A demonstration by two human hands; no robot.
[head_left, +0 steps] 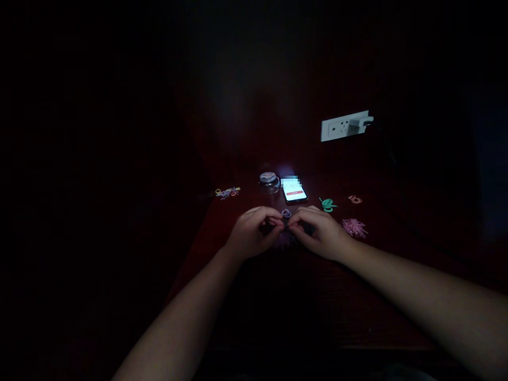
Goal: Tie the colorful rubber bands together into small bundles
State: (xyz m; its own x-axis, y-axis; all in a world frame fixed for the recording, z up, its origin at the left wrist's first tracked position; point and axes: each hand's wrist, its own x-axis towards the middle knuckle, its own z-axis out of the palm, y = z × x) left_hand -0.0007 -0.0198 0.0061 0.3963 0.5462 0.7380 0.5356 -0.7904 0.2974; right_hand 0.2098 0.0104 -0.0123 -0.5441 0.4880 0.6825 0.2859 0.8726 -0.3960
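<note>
Close together over the dark red table, my left hand and my right hand are both closed in a pinch. Between their fingertips runs a small thin band, too dim to tell its colour. Just beyond the fingertips lies a loose purple elastic band. Under and in front of the hands is a dim pile of purple bands, partly in shadow. Right of my right hand lie a pink pile of elastic bands, a green cluster of bands and a few orange bands.
A lit phone lies behind the hands, beside a clear lidded jar. Mixed coloured bands lie at the table's left edge. A wall socket with a plugged-in charger is at the back right. The surroundings are very dark.
</note>
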